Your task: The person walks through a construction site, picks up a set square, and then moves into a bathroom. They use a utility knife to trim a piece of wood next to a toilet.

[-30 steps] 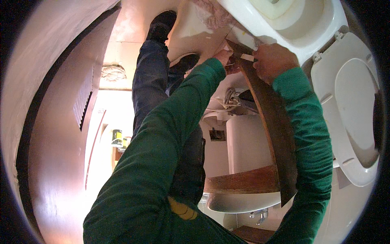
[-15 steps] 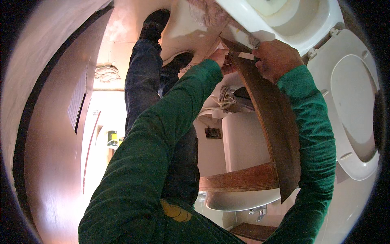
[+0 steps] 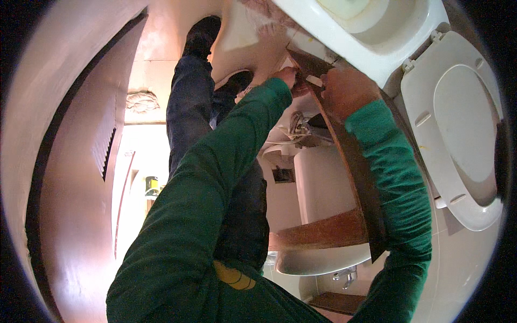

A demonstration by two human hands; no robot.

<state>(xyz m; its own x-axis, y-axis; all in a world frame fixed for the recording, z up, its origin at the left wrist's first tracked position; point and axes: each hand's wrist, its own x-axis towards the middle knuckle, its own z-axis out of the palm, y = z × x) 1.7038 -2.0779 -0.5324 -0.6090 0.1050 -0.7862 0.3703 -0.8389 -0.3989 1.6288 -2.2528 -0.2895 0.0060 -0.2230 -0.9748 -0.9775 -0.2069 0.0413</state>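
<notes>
A brown wooden panel [image 3: 353, 169] stands along the side of an open wooden cabinet frame with a reddish-brown rail [image 3: 318, 230]. At the panel's far end my left hand [image 3: 287, 77] is closed at its edge, with its fingertips partly hidden. Across the panel, on its right, my right hand [image 3: 347, 92] is curled beside a small pale strip [image 3: 314, 81]. Whether that strip is held or fixed to the panel is unclear. Inside the frame are a white pedestal [image 3: 326, 185] and a bundle of pale cords or hoses [image 3: 296, 126].
A white toilet bowl [image 3: 371, 37] with its seat and lid [image 3: 458, 124] stands close on the right. A white basin [image 3: 323, 262] with a metal tap [image 3: 347, 275] is near me. A door with a vent [image 3: 105, 153] and a crumpled cloth [image 3: 142, 102] are on the left.
My right hand and forearm have shifted left, closer to my left hand. Less of the panel's broad face shows now. My left hand remains at the panel's far end.
</notes>
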